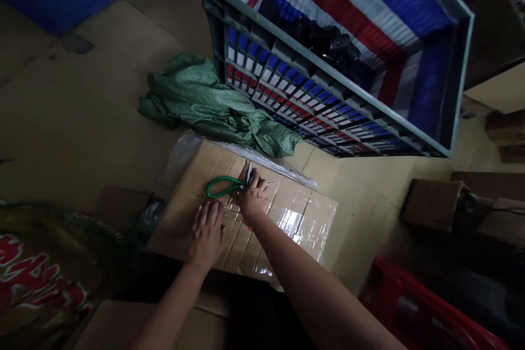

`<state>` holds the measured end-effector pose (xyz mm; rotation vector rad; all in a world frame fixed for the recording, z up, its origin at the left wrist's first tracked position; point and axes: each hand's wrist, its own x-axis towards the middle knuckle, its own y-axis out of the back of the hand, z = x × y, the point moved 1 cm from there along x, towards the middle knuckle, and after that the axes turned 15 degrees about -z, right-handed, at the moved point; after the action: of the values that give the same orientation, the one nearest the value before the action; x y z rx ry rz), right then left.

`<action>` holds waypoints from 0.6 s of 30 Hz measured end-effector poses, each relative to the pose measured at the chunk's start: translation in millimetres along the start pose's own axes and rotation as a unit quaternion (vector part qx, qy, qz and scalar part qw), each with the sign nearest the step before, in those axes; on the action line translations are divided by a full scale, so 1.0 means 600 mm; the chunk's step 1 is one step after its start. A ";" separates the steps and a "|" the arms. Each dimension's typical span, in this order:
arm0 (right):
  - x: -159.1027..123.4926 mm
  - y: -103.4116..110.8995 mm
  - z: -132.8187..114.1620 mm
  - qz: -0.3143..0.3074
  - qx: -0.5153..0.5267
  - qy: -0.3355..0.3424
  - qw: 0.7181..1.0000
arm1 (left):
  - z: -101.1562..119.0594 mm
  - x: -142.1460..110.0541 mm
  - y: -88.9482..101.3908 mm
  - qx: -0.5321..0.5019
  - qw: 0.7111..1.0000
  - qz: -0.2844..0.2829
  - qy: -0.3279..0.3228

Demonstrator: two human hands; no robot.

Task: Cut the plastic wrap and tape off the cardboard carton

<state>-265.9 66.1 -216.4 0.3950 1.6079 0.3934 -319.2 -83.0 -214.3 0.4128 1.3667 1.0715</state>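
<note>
A taped cardboard box lies before me, with glossy clear tape over much of its top. My left hand rests flat on the left part of the box, fingers stretched out and holding nothing. My right hand is closed at the middle of the box top, gripping a pair of scissors. The green loop handle sticks out to the left, and a metal blade points away from me. My fingers hide the rest of the scissors. Small bits of red show beside my right wrist; what they belong to is unclear.
Beyond the box stands a large plastic crate lined with striped sheeting, with dark objects inside. A crumpled green woven sack lies against it. A red plastic stool is at lower right, cardboard boxes at right, a printed sack at left.
</note>
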 end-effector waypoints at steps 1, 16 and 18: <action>0.001 -0.001 0.004 0.003 0.010 0.005 1.000 | -0.003 0.004 0.004 0.006 1.000 -0.010 -0.002; -0.049 0.157 0.141 -0.068 -0.151 0.248 0.954 | 0.005 0.089 0.109 -0.027 0.969 -0.243 0.009; -0.064 0.175 0.127 -0.171 -0.145 0.292 0.930 | -0.006 0.086 0.113 -0.036 0.968 -0.250 0.002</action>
<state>-185.1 141.1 -137.9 -0.2605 2.1113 0.4998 -355.4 -9.1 -192.3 0.0035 1.3362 0.6987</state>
